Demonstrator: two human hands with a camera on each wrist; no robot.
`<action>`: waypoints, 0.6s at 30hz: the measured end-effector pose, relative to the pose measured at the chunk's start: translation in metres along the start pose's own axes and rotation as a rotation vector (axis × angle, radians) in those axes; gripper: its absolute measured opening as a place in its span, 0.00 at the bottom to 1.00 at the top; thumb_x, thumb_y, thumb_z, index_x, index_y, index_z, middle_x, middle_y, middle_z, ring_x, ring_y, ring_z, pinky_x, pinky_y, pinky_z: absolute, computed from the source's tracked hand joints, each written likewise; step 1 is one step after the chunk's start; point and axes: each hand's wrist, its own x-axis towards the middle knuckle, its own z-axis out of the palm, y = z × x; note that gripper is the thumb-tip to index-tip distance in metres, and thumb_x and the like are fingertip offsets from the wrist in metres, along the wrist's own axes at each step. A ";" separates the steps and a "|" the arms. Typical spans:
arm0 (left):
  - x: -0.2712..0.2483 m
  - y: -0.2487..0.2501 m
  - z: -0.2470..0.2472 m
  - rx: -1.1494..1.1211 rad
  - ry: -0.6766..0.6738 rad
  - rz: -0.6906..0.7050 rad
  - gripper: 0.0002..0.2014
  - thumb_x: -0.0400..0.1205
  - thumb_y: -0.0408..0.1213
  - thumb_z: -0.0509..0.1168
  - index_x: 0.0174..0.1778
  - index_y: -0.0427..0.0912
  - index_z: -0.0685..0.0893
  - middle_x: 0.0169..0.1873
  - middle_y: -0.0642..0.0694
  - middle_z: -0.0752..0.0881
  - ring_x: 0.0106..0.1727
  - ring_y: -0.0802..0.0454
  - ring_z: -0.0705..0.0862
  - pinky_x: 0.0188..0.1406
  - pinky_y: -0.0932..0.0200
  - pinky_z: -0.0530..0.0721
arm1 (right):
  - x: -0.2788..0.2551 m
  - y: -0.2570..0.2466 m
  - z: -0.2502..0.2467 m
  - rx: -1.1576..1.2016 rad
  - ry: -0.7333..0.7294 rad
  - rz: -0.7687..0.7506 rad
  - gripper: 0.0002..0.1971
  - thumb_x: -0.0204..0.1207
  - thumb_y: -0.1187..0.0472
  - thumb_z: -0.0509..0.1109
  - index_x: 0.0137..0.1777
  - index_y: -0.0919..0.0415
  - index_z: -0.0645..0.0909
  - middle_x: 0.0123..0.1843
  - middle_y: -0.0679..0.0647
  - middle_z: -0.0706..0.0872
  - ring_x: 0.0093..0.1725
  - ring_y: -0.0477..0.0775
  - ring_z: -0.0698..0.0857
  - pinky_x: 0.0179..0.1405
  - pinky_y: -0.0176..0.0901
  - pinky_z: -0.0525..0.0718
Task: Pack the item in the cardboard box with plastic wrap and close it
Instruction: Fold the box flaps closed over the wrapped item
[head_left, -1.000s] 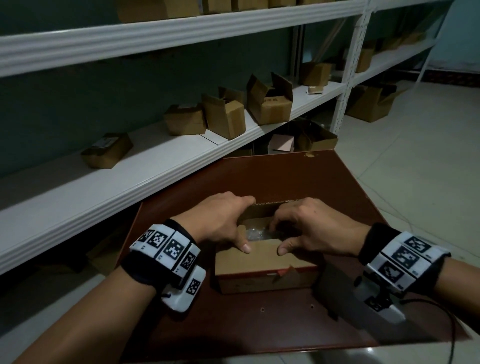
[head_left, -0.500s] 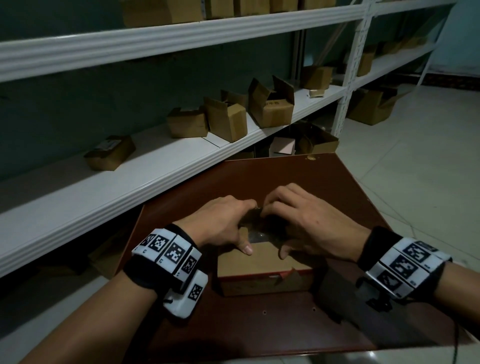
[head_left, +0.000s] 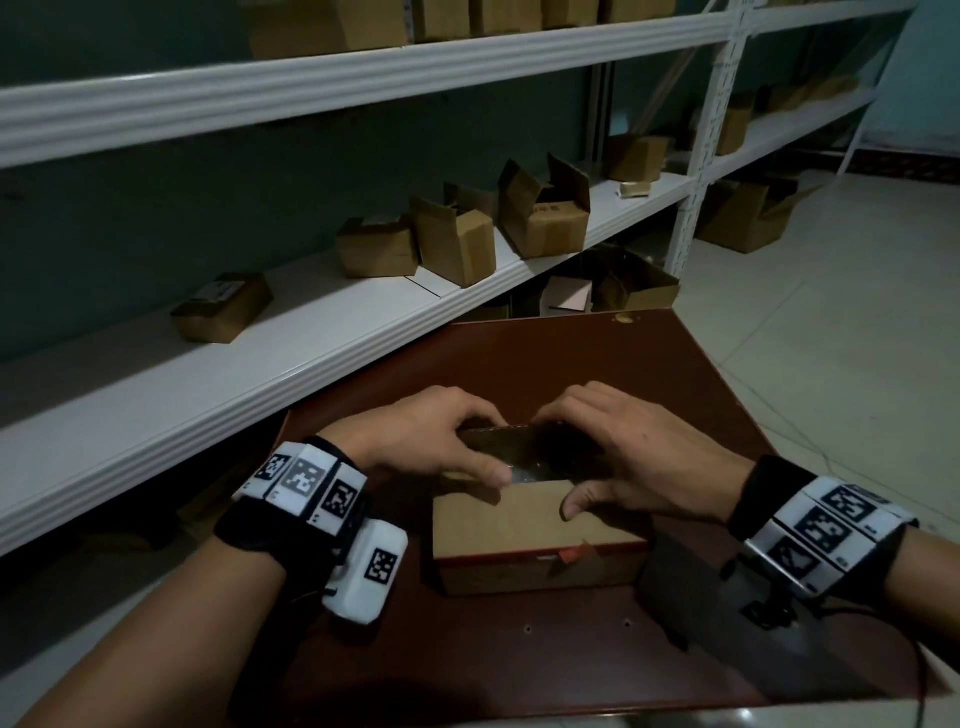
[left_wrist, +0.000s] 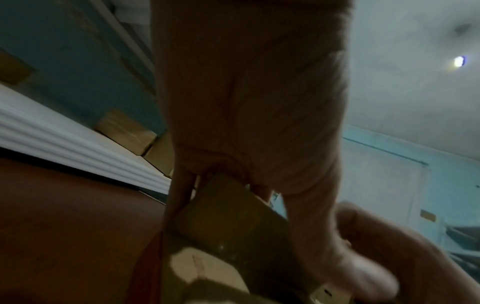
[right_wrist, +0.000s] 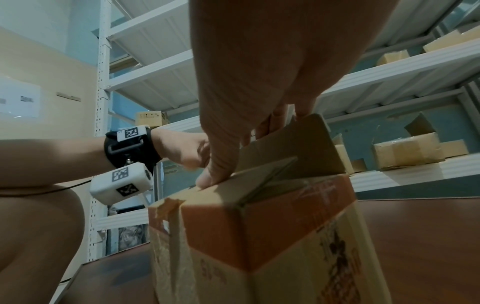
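Cardboard box sits on tabletop centre, left hand at its 10 o'clock and right hand at 2 o'clock, both curled on far flap, thumbs on near flap.

A dark reddish-brown counter fills the lower centre of the frame. A cardboard box stands directly on it. At upper left, a white shelf carries several small cardboard boxes.

Two hands — one cardboard box on one table; four shelf boxes on middle shelf.
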 end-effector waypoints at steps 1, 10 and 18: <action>-0.002 -0.001 -0.004 -0.024 0.033 0.015 0.18 0.78 0.57 0.76 0.62 0.55 0.90 0.52 0.57 0.91 0.53 0.62 0.88 0.55 0.54 0.86 | -0.001 0.000 0.000 0.001 -0.004 -0.005 0.40 0.67 0.28 0.73 0.75 0.43 0.65 0.69 0.41 0.73 0.64 0.40 0.71 0.61 0.41 0.82; -0.006 -0.010 -0.012 -0.124 0.109 0.080 0.16 0.74 0.55 0.76 0.49 0.48 0.97 0.48 0.53 0.95 0.55 0.53 0.92 0.64 0.36 0.86 | -0.005 -0.002 -0.006 -0.012 -0.020 -0.053 0.31 0.76 0.31 0.67 0.75 0.45 0.69 0.69 0.40 0.75 0.67 0.40 0.74 0.65 0.40 0.81; 0.001 -0.012 -0.006 -0.101 0.059 0.060 0.08 0.69 0.42 0.86 0.37 0.44 0.96 0.52 0.54 0.94 0.57 0.64 0.89 0.63 0.53 0.81 | -0.007 -0.005 -0.002 -0.022 -0.034 -0.071 0.21 0.83 0.36 0.61 0.69 0.44 0.75 0.65 0.39 0.77 0.63 0.38 0.75 0.60 0.41 0.83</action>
